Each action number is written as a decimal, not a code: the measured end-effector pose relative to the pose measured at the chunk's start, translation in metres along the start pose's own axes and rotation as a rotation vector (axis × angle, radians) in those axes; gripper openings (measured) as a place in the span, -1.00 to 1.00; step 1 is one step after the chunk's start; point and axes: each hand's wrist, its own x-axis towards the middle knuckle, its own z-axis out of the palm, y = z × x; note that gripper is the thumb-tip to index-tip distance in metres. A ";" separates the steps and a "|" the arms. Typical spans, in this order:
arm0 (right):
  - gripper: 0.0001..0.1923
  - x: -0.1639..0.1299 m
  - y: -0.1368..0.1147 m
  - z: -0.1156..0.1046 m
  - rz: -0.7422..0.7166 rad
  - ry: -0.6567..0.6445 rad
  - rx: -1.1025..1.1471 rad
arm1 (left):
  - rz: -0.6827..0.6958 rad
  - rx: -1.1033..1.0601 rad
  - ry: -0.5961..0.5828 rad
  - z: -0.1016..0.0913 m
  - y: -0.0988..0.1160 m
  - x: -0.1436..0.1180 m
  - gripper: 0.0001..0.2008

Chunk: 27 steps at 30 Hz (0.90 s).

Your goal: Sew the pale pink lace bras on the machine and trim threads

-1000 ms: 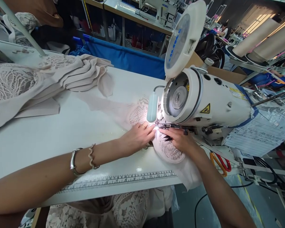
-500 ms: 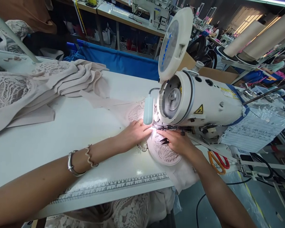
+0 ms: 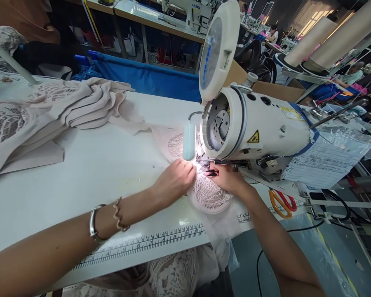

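A pale pink lace bra (image 3: 210, 194) lies under the head of a sewing machine (image 3: 266, 123), one cup in front of the needle area and another patch of lace behind it. My left hand (image 3: 177, 180) is closed at the bra's edge, fingers curled in a pinch beside the lit needle area. In my right hand (image 3: 227, 178) are small black thread snips (image 3: 212, 172), their blades pointing left over the near cup. The fingers of this hand are partly hidden under the machine's metal attachment. A pale blue lamp (image 3: 189, 142) hangs just above my left fingers.
Layered beige lace garments (image 3: 89, 103) are heaped at the left of the white table (image 3: 111, 165). A ruler strip (image 3: 142, 244) runs along its front edge. Orange-handled scissors (image 3: 280, 204) lie right of my right forearm. More lace fabric (image 3: 173, 272) hangs below the edge.
My left fingers have gone from stretched flat to curled. My right hand has shifted, and the snips now point more level. The machine's round inner part, blurred before, now shows sharply.
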 end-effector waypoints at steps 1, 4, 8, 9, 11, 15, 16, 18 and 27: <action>-0.87 0.001 0.001 0.002 0.018 0.013 0.054 | 0.004 0.011 -0.031 -0.002 0.007 -0.001 -0.71; -0.76 0.001 0.005 0.008 0.055 0.039 0.173 | 0.005 0.056 -0.077 -0.001 0.023 -0.006 -0.61; -0.88 -0.001 0.006 0.015 0.132 0.085 0.327 | -0.025 0.121 -0.094 0.007 0.034 -0.010 -0.60; -0.87 -0.001 0.007 0.017 0.150 0.094 0.349 | -0.019 0.135 -0.100 0.009 0.035 -0.010 -0.58; -0.86 -0.003 0.010 0.021 0.149 0.121 0.329 | 0.011 0.157 -0.100 0.011 0.035 -0.008 -0.55; -0.83 -0.008 0.019 0.024 0.042 0.188 0.175 | 0.044 0.136 -0.076 0.012 0.033 -0.007 -0.53; -0.76 -0.009 0.020 0.024 -0.011 0.176 0.151 | 0.041 0.119 -0.071 0.013 0.032 -0.008 -0.53; -0.56 -0.012 0.021 0.022 -0.127 0.131 0.103 | 0.023 0.081 -0.060 0.014 0.031 -0.008 -0.52; -0.26 -0.016 0.011 0.013 -0.244 0.071 -0.087 | 0.049 -0.071 -0.027 0.015 0.008 -0.008 -0.55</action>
